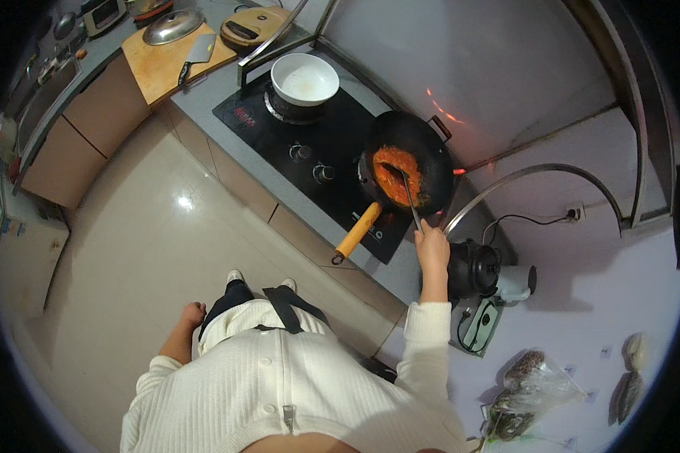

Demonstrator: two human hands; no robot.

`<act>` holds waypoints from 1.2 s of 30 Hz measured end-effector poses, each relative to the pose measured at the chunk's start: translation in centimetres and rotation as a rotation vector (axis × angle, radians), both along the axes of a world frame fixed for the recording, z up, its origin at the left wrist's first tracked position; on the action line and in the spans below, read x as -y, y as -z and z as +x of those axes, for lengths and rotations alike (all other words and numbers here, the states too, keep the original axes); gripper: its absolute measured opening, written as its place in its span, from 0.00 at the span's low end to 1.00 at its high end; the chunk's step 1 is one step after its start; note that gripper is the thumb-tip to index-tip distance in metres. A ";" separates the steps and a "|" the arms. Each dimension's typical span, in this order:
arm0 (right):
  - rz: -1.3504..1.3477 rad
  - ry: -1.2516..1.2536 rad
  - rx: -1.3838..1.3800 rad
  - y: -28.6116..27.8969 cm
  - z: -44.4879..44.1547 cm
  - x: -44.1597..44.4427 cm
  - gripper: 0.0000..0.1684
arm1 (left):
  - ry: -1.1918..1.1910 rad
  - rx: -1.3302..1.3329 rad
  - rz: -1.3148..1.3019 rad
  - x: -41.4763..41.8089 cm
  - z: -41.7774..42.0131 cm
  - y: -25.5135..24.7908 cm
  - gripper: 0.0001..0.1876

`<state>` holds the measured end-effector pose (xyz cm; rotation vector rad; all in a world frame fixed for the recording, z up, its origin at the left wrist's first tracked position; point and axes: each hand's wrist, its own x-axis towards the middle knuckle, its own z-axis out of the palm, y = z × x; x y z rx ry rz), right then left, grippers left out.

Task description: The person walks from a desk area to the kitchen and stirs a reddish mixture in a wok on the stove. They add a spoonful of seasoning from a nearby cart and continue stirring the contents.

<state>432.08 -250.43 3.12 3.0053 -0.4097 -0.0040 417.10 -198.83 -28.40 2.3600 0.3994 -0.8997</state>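
Observation:
My right hand (432, 248) grips the handle of a metal spatula (411, 199), whose dark blade sits in orange-red food (392, 176). That food lies in a black wok (437, 164) over the right burner of a black glass gas hob (340, 141). The wok's yellow handle (357, 231) points toward me, untouched. My left hand (194, 313) hangs low at my side, away from the counter, its fingers curled; I see nothing in it. On the left burner rests a white bowl (305, 79) with a little residue inside.
A cleaver (200, 54) and a metal lid (173, 27) lie on a wooden board (147, 62). Right of the hob stand a black lidded pot (475, 268), a white jug (514, 283) and a green appliance (483, 327). A curved metal bar (521, 170) arches near my right hand.

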 end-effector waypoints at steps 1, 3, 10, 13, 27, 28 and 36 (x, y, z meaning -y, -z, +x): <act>0.013 0.017 0.034 0.6 0.2 0.2 0.19 | 0.021 -0.019 0.008 0.1 0.5 -0.6 0.18; -0.012 0.088 0.010 0.8 -0.1 0.1 0.20 | 0.006 -0.034 -0.028 -0.1 1.1 -1.2 0.19; 0.062 0.179 -0.051 1.3 -1.9 -1.7 0.24 | 0.045 -0.003 -0.029 -1.9 2.0 -0.1 0.19; 0.143 0.188 -0.027 1.5 -2.3 -2.5 0.25 | 0.058 -0.019 -0.031 -1.8 2.5 -1.2 0.19; 0.190 0.273 0.678 3.3 -11.9 -8.4 0.20 | 0.227 -0.022 -0.037 -5.6 6.3 -0.5 0.19; 0.182 0.288 0.699 4.1 -12.7 -8.7 0.19 | 0.246 -0.012 -0.033 -5.7 6.6 -0.4 0.20; 0.355 0.362 0.700 8.2 -14.9 -13.6 0.16 | 0.382 0.015 -0.004 -6.1 9.0 -0.7 0.20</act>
